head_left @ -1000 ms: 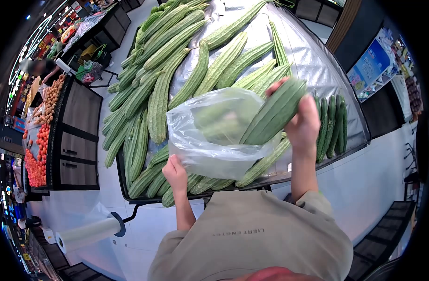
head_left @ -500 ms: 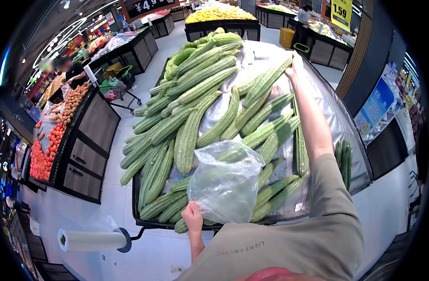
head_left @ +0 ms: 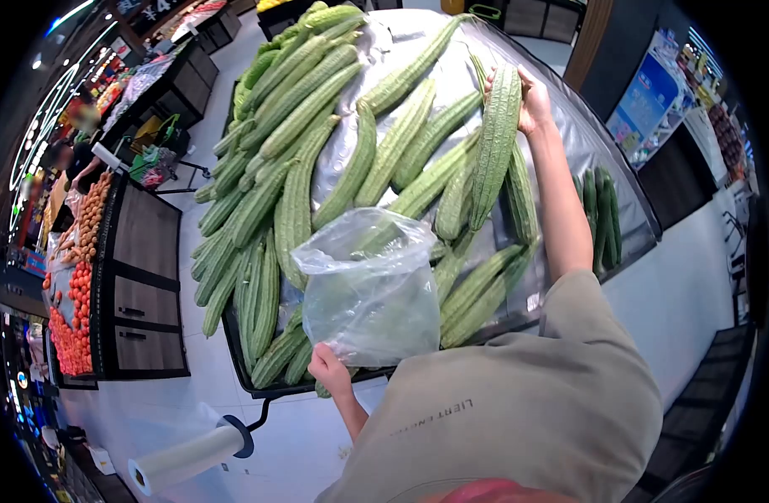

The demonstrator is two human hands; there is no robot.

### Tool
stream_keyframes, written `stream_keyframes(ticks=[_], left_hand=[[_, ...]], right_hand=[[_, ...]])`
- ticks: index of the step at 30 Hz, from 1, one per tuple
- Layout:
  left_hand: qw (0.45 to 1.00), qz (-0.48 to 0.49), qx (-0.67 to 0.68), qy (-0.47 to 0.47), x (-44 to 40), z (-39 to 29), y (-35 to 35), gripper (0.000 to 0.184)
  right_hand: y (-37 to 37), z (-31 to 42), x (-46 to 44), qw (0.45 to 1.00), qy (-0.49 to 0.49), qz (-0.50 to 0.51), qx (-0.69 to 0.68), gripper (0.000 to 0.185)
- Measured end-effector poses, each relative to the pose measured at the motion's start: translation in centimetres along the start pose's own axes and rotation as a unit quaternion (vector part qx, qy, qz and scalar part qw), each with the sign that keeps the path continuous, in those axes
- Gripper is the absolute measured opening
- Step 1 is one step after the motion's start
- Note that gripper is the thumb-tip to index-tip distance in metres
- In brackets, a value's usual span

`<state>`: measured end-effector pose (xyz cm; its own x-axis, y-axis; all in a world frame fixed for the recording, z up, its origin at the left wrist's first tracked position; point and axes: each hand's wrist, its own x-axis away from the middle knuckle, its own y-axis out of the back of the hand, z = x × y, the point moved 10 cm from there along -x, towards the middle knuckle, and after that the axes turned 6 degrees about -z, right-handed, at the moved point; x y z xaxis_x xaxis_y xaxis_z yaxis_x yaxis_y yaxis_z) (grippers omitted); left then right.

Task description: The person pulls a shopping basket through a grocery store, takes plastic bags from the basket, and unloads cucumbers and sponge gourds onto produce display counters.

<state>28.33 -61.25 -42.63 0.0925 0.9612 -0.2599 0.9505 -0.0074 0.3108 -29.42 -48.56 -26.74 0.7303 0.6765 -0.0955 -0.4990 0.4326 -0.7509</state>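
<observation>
My left hand [head_left: 331, 369] is closed, pinching the lower left edge of a clear plastic bag [head_left: 368, 293], which hangs with its mouth spread at the top. My right hand [head_left: 531, 102] is wrapped around the upper part of a ridged green luffa [head_left: 495, 147]; some fingers are hidden behind it. This luffa points down toward other luffas on the display. Another long luffa [head_left: 414, 67] lies on the silver sheet [head_left: 393, 38], left of my right hand. A big heap of luffas [head_left: 275, 142] covers the left side of the stand.
Dark green cucumbers [head_left: 601, 214] lie at the stand's right side. A roll of plastic bags [head_left: 187, 457] sticks out from the stand's front left. Further left are a counter with tomatoes [head_left: 72, 327], a shopping cart [head_left: 154, 159] and a person [head_left: 81, 159].
My right hand has let go of one luffa, left lying on the sheet, and holds another closer to me. The view has shifted. My left hand keeps its pinch on the bag.
</observation>
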Motion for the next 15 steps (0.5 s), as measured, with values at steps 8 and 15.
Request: stream_keyframes(ticks=[8, 15], left_hand=[[0.995, 0.088, 0.025, -0.035, -0.2, -3.2, -3.9, 0.037], [0.994, 0.085, 0.031, -0.066, 0.3, -4.4, -4.9, 0.036]], right_hand=[[9.7, -2.0, 13.1, 0.983, 0.105, -0.14, -0.051, 0.041], [12.3, -6.5, 12.6, 0.971, 0.133, -0.199, -0.02, 0.029]])
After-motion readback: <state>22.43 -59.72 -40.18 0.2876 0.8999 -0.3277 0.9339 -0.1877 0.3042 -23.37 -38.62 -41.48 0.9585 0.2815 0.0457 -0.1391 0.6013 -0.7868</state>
